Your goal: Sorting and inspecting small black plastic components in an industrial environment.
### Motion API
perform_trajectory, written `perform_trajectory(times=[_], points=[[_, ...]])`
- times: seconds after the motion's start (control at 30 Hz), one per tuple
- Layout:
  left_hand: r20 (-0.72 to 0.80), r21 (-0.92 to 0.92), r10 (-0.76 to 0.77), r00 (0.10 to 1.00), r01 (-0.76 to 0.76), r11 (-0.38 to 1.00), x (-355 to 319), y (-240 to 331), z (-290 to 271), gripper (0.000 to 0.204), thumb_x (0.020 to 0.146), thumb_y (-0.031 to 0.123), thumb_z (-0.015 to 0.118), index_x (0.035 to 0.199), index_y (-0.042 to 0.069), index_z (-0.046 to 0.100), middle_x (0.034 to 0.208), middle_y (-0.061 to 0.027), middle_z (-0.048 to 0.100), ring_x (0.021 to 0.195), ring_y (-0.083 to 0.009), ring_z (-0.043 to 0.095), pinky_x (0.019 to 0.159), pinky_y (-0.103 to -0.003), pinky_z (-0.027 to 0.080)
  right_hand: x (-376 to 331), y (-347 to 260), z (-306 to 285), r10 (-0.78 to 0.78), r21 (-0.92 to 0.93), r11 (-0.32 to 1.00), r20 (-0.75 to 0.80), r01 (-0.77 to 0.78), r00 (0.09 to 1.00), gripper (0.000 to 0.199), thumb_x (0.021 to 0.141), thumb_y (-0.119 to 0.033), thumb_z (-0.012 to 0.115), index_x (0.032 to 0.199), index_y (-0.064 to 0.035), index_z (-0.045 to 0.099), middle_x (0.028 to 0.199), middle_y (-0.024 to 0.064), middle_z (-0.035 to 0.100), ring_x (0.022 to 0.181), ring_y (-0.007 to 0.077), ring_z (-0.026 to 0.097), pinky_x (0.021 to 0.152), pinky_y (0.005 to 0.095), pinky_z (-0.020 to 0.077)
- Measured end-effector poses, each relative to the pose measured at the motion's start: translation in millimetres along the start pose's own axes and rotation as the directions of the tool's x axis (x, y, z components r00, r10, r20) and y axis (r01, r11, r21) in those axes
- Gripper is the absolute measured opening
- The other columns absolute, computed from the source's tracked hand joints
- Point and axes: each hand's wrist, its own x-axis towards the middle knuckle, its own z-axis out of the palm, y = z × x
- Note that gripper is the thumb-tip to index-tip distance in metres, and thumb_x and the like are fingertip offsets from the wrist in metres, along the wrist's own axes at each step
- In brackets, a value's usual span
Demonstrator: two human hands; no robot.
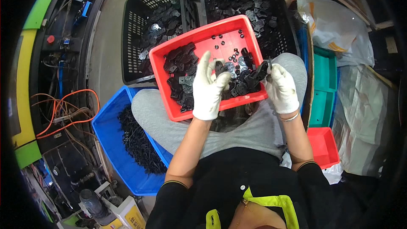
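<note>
A red plastic tray (pixel 168 109) rests across my lap, with flat black plastic parts (pixel 180 59) heaped at its left and more at its right. My left hand (pixel 207 93), in a white glove, is over the middle of the tray. Its thumb and fingers curl about a small black part (pixel 219 68), and the index finger points up. By the tray's right edge my gloved right hand (pixel 281 90) pinches a dark piece (pixel 260 71) between thumb and fingertips. Small black rings (pixel 234 55) lie loose on the tray floor. Shiny silvery pieces (pixel 230 68) lie between the hands.
Black crates (pixel 131 44) holding similar parts stand beyond the tray. A blue bin (pixel 111 144) of thin black pieces sits at my left, near machinery with orange cable (pixel 96 106). To the right are green trays (pixel 324 72), a small red bin (pixel 322 144) and white bags (pixel 335 21).
</note>
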Motion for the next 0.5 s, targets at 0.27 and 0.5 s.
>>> perform_trajectory(times=[0.27, 0.5], points=[[-0.061, 0.599, 0.382, 0.922, -0.272, 0.753, 28.9, 12.9, 18.2, 0.086, 0.069, 0.001, 0.077, 0.14, 0.002, 0.03, 0.117, -0.012, 0.056, 0.11, -0.0188, 0.051, 0.099, -0.037, 0.036, 9.7, -10.2, 0.4, 0.007, 0.04, 0.999, 0.103, -0.011, 0.995, 0.019, 0.089, -0.024, 0.065, 0.09, -0.0066, 0.058, 0.1, 0.0047, 0.063, 0.094, 0.0149, 0.059, 0.089, 0.031, 0.0456], [-0.019, 0.671, 0.564, 0.825, -0.408, 0.619, 80.5, -7.6, 14.2, 0.074, 0.071, 0.004, 0.077, 0.135, 0.001, 0.039, 0.124, -0.0145, 0.051, 0.113, -0.0206, 0.05, 0.102, -0.037, 0.038, 19.7, -8.3, 3.6, 0.004, 0.046, 0.999, 0.013, -0.005, 1.0, 0.024, 0.086, -0.024, 0.069, 0.095, -0.0033, 0.06, 0.093, 0.0026, 0.062, 0.086, 0.0131, 0.057, 0.08, 0.0277, 0.0444]])
